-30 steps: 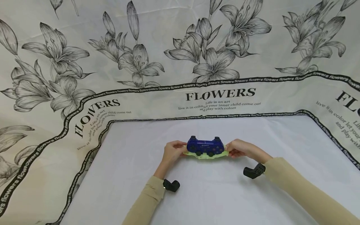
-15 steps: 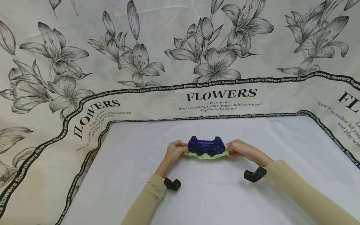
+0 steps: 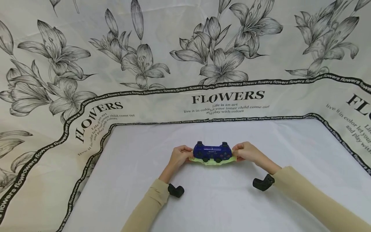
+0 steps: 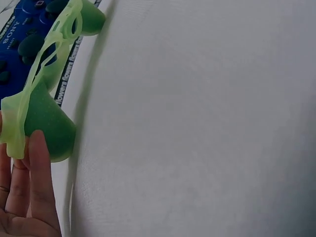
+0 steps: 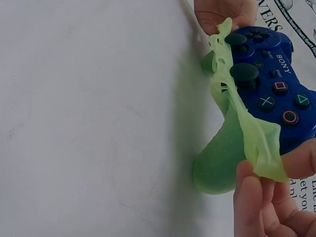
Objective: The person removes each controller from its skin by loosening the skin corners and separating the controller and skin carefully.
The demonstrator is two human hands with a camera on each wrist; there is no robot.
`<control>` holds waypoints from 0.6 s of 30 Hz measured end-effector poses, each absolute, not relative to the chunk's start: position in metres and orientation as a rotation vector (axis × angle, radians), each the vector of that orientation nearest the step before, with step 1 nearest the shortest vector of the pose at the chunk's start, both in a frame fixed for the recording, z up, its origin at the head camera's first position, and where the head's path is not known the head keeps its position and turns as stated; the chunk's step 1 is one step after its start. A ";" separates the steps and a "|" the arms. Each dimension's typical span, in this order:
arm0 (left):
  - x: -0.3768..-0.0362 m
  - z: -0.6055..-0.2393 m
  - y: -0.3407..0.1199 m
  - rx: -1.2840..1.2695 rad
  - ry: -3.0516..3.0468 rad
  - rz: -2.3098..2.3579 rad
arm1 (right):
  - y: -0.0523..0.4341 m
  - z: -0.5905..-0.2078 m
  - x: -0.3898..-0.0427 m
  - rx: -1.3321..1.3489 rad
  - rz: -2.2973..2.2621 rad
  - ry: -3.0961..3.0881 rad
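between both hands: blue controller [image 3: 212, 151], green cover [image 3: 213, 161].

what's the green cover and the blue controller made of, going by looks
Green cover: looks like soft silicone or rubber, translucent and matte; it stretches thin and folds where the right hand pinches it.
Blue controller: seems hard plastic with a glossy shell, keeping its shape, with moulded buttons and printed lettering.

Your game controller [image 3: 212, 150] sits mid-table [image 3: 226, 199], partly inside the silicone cover [image 3: 213, 161] beneath it. Your left hand [image 3: 179, 156] is at its left end, your right hand [image 3: 246, 152] at its right. The printed backdrop [image 3: 174, 64] rises behind.
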State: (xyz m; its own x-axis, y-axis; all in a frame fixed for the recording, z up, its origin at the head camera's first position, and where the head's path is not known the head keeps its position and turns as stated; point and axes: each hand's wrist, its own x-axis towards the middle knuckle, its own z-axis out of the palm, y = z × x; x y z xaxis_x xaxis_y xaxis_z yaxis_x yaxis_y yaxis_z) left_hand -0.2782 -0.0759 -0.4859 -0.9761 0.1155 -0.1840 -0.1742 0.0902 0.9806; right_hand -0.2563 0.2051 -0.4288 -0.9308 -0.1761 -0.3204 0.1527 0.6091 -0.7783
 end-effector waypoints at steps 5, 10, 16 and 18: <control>-0.276 -0.488 -0.077 0.049 2.343 1.896 | 0.205 -0.436 -0.255 0.014 -1.282 2.519; -0.276 -0.486 -0.079 0.078 2.480 1.825 | 0.204 -0.437 -0.258 0.024 -1.256 2.517; -0.279 -0.482 -0.078 0.030 2.483 1.783 | 0.206 -0.431 -0.261 0.034 -1.244 2.512; -0.280 -0.481 -0.078 0.021 2.506 1.761 | 0.207 -0.429 -0.260 0.017 -1.244 2.527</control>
State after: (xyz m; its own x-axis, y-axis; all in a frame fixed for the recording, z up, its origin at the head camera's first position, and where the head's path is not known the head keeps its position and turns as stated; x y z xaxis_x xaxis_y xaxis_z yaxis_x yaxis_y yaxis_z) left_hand -0.2801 -0.0779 -0.4806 -0.9968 0.0564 -0.0570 -0.0345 0.3399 0.9398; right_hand -0.2605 0.2067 -0.4294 -0.9476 -0.1303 -0.2918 0.1517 0.6201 -0.7697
